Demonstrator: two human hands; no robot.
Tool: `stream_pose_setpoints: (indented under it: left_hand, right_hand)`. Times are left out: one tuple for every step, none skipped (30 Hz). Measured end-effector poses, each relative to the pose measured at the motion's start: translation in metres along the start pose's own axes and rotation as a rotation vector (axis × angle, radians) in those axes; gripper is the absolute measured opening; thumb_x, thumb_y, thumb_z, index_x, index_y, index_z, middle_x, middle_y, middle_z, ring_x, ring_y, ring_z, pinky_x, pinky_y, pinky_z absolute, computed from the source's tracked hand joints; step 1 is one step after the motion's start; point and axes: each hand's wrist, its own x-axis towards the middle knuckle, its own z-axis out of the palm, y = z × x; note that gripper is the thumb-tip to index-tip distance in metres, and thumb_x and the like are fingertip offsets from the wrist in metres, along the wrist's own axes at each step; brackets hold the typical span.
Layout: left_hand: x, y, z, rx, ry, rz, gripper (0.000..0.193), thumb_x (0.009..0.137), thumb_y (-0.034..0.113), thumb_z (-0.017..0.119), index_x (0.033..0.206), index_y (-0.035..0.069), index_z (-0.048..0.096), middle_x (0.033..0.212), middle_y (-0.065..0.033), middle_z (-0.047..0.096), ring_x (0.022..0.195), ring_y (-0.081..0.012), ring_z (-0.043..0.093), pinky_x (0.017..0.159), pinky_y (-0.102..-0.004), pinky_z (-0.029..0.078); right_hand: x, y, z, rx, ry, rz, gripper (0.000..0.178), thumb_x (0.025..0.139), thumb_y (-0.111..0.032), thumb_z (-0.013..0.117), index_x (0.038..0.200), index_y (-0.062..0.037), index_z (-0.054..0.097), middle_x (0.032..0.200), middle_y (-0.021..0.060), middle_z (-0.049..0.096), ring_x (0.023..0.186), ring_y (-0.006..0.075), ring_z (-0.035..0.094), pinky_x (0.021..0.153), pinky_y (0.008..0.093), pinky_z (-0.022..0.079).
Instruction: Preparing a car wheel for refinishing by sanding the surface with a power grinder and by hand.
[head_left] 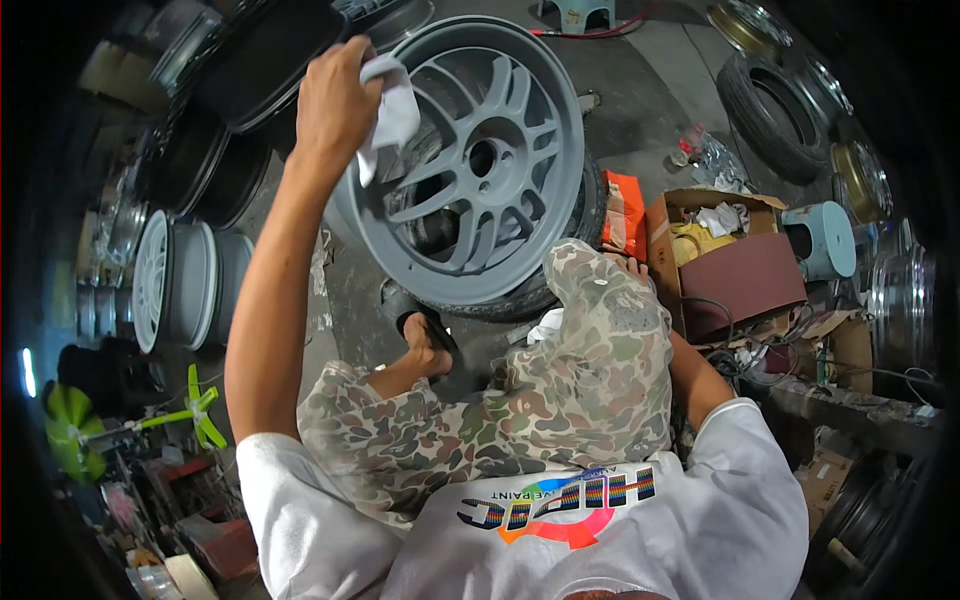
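A grey multi-spoke car wheel rim stands tilted before me, its spoked face toward me, over a black tyre. My left hand is closed on a white cloth at the rim's upper left edge. The cloth hangs over the lip and the outer ends of the spokes. Beside my raised knee lies my right hand, mostly hidden by the camouflage trouser leg. Its visible fingers are stretched out near an orange bag, with nothing seen in them.
Right of my knee stands an open cardboard box with crumpled paper and a yellow thing in it, near a light-blue stool. More rims and a tyre stand around. A green-bladed fan is at the left.
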Motion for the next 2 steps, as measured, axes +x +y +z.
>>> stream_pose_setpoints:
  left_hand:
    - [0.004, -0.017, 0.000, 0.070, -0.022, 0.009, 0.022, 0.077, 0.009, 0.070, 0.097, 0.000, 0.067, 0.095, -0.0249, 0.070, 0.093, -0.0449, 0.067, 0.083, -0.0484, 0.053]
    - [0.024, -0.015, 0.015, 0.097, -0.039, 0.039, 0.022, 0.078, 0.009, 0.070, 0.098, 0.001, 0.067, 0.096, -0.0252, 0.070, 0.094, -0.0445, 0.068, 0.084, -0.0483, 0.053]
  right_hand:
    - [0.024, -0.024, -0.040, 0.154, -0.084, 0.011, 0.023, 0.085, -0.037, 0.060, 0.100, -0.0252, 0.073, 0.109, 0.0036, 0.059, 0.106, 0.0246, 0.051, 0.079, 0.0462, 0.036]
    - [0.020, -0.020, -0.054, 0.312, -0.072, 0.056, 0.026, 0.086, -0.037, 0.060, 0.103, -0.0240, 0.073, 0.110, 0.0047, 0.059, 0.107, 0.0232, 0.052, 0.083, 0.0458, 0.035]
